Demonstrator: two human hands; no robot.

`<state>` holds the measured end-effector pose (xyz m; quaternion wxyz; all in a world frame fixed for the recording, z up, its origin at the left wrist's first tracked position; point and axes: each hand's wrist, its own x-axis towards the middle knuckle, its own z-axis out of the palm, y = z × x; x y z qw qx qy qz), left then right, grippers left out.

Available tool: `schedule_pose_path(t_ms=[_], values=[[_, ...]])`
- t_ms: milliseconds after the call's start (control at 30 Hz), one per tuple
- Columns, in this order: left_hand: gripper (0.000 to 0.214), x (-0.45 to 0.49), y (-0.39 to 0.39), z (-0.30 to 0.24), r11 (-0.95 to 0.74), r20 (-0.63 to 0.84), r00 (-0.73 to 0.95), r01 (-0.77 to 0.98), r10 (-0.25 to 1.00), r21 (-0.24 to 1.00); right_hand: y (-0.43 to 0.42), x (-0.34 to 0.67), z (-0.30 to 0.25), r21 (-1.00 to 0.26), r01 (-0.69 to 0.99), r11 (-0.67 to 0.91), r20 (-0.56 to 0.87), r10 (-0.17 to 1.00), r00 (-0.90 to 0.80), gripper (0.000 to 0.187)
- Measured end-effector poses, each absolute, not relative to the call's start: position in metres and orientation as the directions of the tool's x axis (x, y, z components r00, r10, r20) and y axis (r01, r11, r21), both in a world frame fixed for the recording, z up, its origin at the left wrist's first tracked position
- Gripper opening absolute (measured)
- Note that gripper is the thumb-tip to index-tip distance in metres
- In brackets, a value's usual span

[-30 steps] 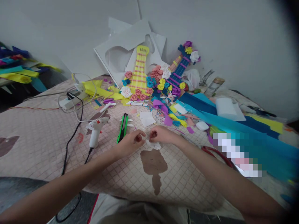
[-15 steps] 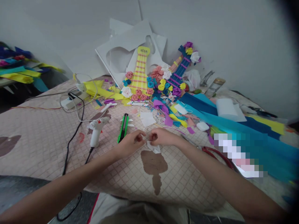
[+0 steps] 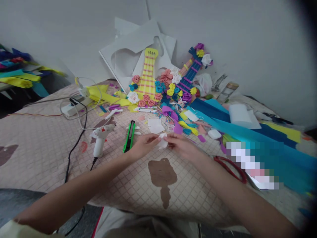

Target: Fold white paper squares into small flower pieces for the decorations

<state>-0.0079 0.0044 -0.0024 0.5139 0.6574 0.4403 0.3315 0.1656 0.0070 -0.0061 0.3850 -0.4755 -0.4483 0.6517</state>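
Observation:
Both hands meet over the middle of the table, pinching one small piece of white paper [image 3: 162, 142]. My left hand [image 3: 145, 145] grips its left edge between thumb and fingers. On the opposite edge, my right hand [image 3: 182, 144] is closed in the same way. A green box cutter [image 3: 129, 136] lies just left of my left hand. Beyond the fingers is a flat stack of white paper squares [image 3: 156, 126]. Red-handled scissors [image 3: 230, 168] lie under and beside my right forearm, partly hidden.
A white glue gun [image 3: 100, 140] stands at left, its black cord running off the table edge. Behind are a power strip [image 3: 74, 106], a yellow paper-flowered guitar [image 3: 149, 77] and a blue one [image 3: 190, 76]. Teal crepe paper [image 3: 267, 152] covers the right side.
My fingers have come together on the white paper, which is now raised and stretched between both hands. Before, my left hand was apart from it and the paper hung below my right hand.

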Motion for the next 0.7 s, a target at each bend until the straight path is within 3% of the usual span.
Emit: schedule_pose_path(t_ms=[133,300,433,500,567,633,700], values=[[0.047,-0.001,0.007,-0.005,0.112,-0.137,0.384,0.087,0.913,0.990,0.002,0.168,-0.007,-0.927,-0.176,-0.330,-0.290,0.931,-0.221,0.026],[0.027,0.003,0.010,-0.008,0.158,-0.169,0.427,0.061,0.888,0.986,0.000,0.170,-0.010,-0.912,-0.223,-0.345,-0.300,0.930,-0.210,0.023],[0.023,0.000,0.014,-0.008,0.220,-0.222,0.417,0.052,0.881,0.974,-0.002,0.177,-0.011,-0.925,-0.200,-0.323,-0.284,0.937,-0.202,0.023],[0.024,-0.002,0.016,-0.008,0.253,-0.252,0.426,0.056,0.869,0.966,-0.004,0.182,-0.013,-0.985,-0.070,-0.159,-0.146,0.975,-0.166,0.022],[0.024,-0.003,0.019,-0.009,0.282,-0.280,0.440,0.062,0.853,0.957,-0.007,0.186,-0.015,-0.974,0.174,0.144,0.122,0.984,-0.131,0.019],[0.023,-0.004,0.021,-0.009,0.305,-0.300,0.455,0.064,0.838,0.950,-0.010,0.187,-0.017,-0.818,0.404,0.409,0.372,0.912,-0.171,0.018],[0.023,-0.003,0.022,-0.008,0.326,-0.318,0.472,0.069,0.822,0.943,-0.013,0.187,-0.019,-0.631,0.536,0.561,0.514,0.820,-0.253,0.019]])
